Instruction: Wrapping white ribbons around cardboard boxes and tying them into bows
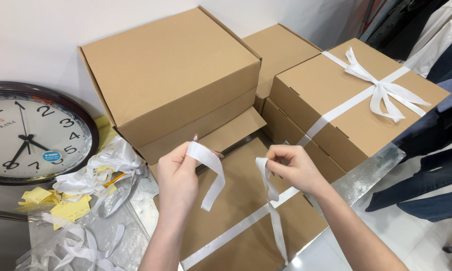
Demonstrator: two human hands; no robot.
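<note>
A flat brown cardboard box (246, 226) lies right below me with a white ribbon (236, 228) wrapped across its lid. My left hand (178, 178) pinches one ribbon end (211, 173), which curls down in a loop. My right hand (293, 168) pinches the other ribbon end (268, 183), whose tail hangs down over the box front. Both hands hover just above the lid, a short gap between them.
A large plain cardboard box (170, 80) stands behind. To the right sit stacked boxes, the front one (346, 105) tied with a white bow (384, 90). A round wall clock (28, 133) leans at left beside ribbon scraps (100, 170) and yellow notes (68, 206). Clothes hang at right.
</note>
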